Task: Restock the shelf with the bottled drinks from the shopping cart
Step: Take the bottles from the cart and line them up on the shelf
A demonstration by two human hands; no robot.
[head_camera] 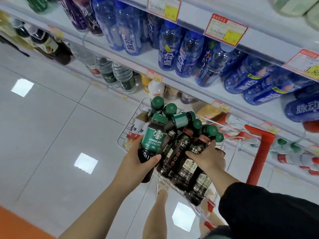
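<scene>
Now we are gripping a green-labelled coffee bottle [151, 142] in our left hand [138, 163], holding it over the cart's [260, 152] left edge. Our right hand [207, 157] is lying across the dark bottles [185, 165] in the cart; we cannot tell whether it is gripping one. Blue bottles [168, 56] are filling the shelf [181, 83].

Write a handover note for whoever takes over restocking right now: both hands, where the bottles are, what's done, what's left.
Left hand: grips an Americano bottle at the cart's rim.
Right hand: lies over a dark bottle in the cart; grip unclear.
In the cart: many green-capped bottles and more dark ones.
Shelf: holds blue bottles; none of the cart's kinds visible there.
Left to do: shelve the Americano, then the rest of the cart.
</scene>
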